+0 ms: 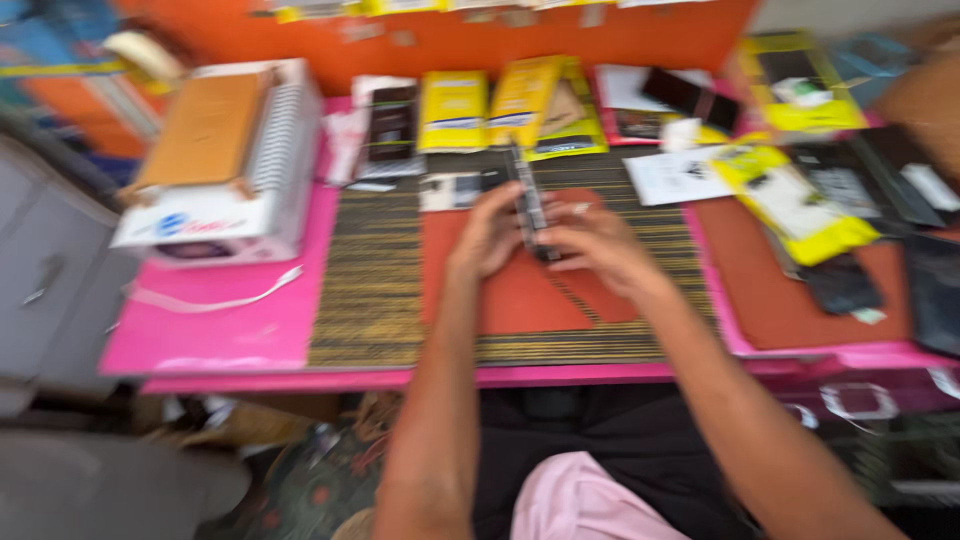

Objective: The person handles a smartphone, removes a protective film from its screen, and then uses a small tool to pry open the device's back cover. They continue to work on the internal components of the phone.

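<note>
On the striped mat (380,290), centre: a dark phone (530,205) stands on edge.
Left hand (487,235): fingers clamped on phone's 9 o'clock side.
Right hand (590,240): fingers pinch its 3 o'clock side.
Handling advice: grip the edges evenly and stay over the red pad (520,295).
12 o'clock: yellow packets (455,110).

Box (215,160) lies left of mat (380,280), packets (500,105) behind it

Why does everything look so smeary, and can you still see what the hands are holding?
In the head view, the whole picture is motion-blurred; the left hand and right hand hold a thin dark phone on edge; the yellow packets show only as colour, details unreadable; lighting is even, with no strong glare.
</note>
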